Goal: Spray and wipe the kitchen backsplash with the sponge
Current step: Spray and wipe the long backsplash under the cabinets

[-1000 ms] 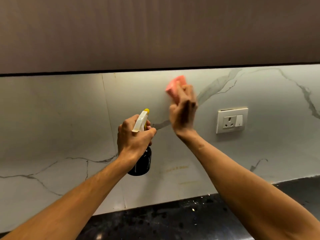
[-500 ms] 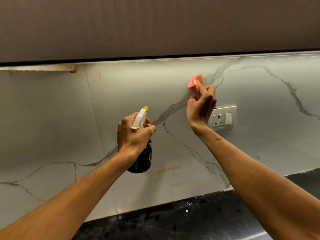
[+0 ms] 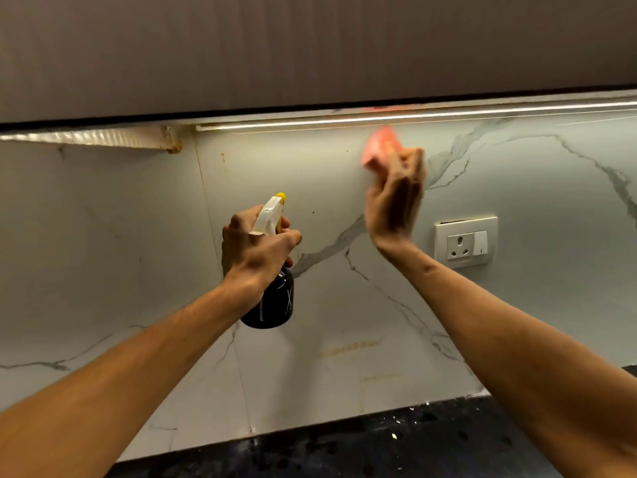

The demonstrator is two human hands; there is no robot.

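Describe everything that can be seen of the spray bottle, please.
The spray bottle has a round black body, glossy like plastic or glass, with faint pale marks on its side. It also has a white trigger head and a yellow nozzle tip. It is held in the air, roughly upright, with the nozzle toward the backsplash, lower than the sponge and to its left. The left hand grips its neck just under the head, and nothing else touches it. How full it is cannot be told.
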